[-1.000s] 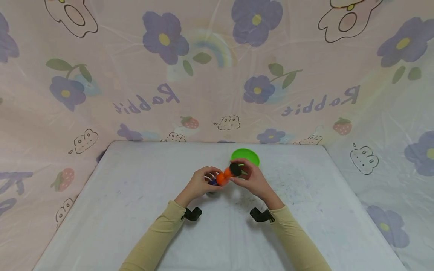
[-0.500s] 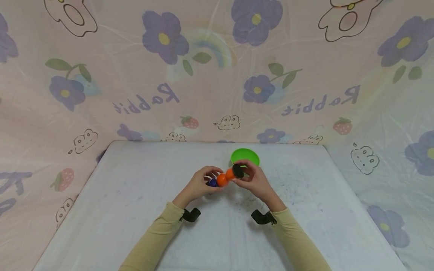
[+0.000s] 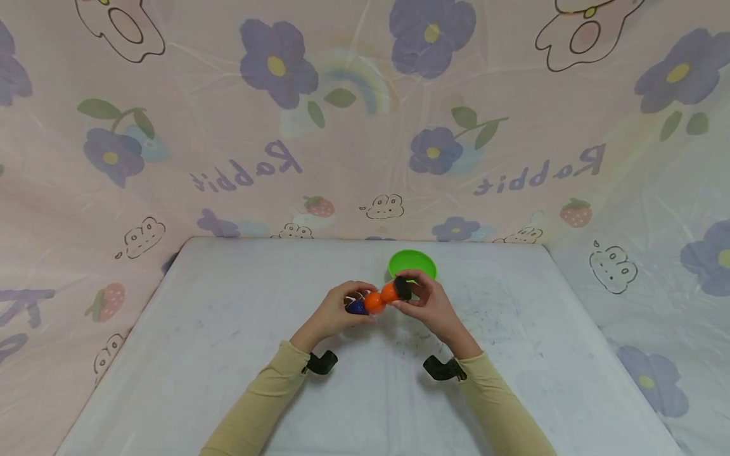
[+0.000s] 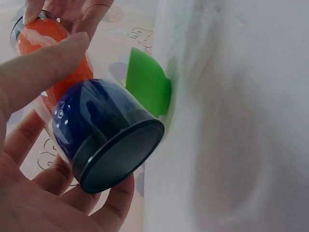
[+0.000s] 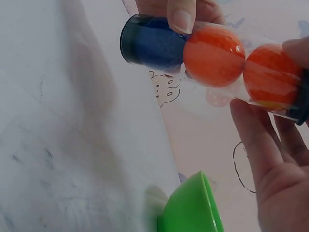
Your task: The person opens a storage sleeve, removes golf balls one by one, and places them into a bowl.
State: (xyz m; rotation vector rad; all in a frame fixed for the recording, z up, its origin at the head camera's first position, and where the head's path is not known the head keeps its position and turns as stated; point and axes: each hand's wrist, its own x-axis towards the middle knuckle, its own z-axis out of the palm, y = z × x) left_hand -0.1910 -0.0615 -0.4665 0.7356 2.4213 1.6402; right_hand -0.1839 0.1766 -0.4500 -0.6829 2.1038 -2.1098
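Above the white table (image 3: 376,405), on the left: holds the clear tube (image 5: 212,63) near its dark left end (image 4: 124,157) with the left hand (image 3: 335,309), thumb and fingers curled round it, likely to keep it steady. Next, a round blue piece (image 5: 159,44) inside that end, then two orange balls (image 3: 374,302) in a row, maybe kept in line by the snug tube. On the right: grips the same tube near its black right end (image 3: 403,289) with the right hand (image 3: 429,305), perhaps so as not to let it tip or turn. Behind that hand, a green bowl (image 5: 188,208) on the table, mouth up, partly hidden, maybe put close for easy reach.
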